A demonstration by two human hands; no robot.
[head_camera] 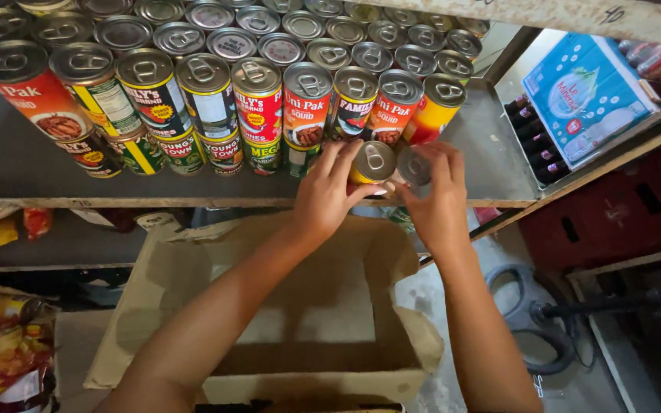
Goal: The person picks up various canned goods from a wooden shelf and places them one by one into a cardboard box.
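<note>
1. My left hand (327,195) is wrapped around a yellow can (372,164), fingers curled over its far side and thumb on the near side, so the grip is closed on it.
2. My right hand (434,203) is closed on a second can (413,167) just beside the first; my fingers cover most of it, and only part of its silver pull-tab lid shows.
3. The two cans sit side by side at the front of the grey shelf (491,153), lids up. I cannot tell whether their bases rest on the shelf or are lifted just off it.
4. Directly behind them stand rows of cans (262,84), stacked two high at the front, with red, yellow and green labels.
5. Below my forearms an open cardboard box (300,306) sits with its flaps spread.
6. To the right, a blue and white pack (587,92) lies over a tray of dark bottles (533,141).
7. At lower left are red snack bags (1,359).
8. At lower right a black cable (529,321) coils on the floor.
</note>
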